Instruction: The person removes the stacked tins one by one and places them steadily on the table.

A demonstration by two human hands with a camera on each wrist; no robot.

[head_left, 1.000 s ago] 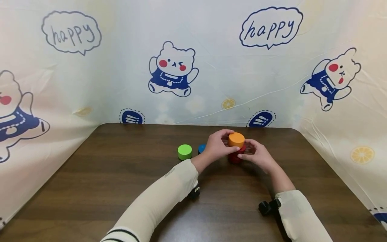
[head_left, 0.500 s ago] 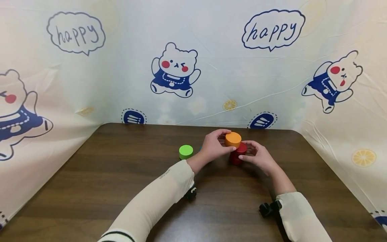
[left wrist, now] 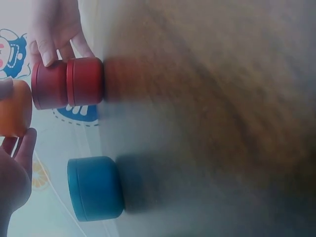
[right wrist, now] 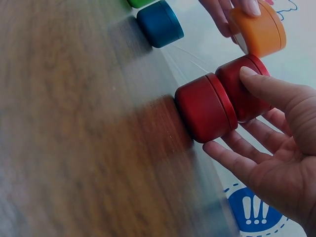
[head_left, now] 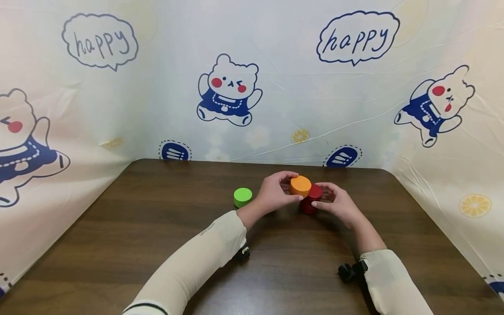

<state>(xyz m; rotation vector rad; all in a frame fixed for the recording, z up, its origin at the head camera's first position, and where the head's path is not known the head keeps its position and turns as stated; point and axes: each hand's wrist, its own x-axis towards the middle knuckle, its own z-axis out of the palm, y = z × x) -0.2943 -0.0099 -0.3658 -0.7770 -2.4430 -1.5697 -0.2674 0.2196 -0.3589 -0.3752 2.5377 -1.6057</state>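
Observation:
My left hand (head_left: 272,193) pinches an orange tin (head_left: 300,187), a small round one with a lid, between thumb and fingers. It hangs above the table, just left of the top of a stack. Two dark red tins make up that stack, an upper red tin (right wrist: 238,88) set on a lower red tin (right wrist: 205,109). With thumb and fingers around the upper one, my right hand (head_left: 339,204) grips the stack from the right. In the left wrist view, the orange tin's side comes right up to the upper red tin's lid edge.
A lime green tin (head_left: 243,197) stands on the brown wooden table (head_left: 165,227), left of my hands. Near it is a blue tin (left wrist: 96,188), hidden behind my left hand in the head view. A printed cloth (head_left: 275,65) hangs behind the table's far edge.
My left hand has moved the orange tin left and slightly down, from over the red stack to beside its top. More of the upper red tin shows. The right hand stays nearly still.

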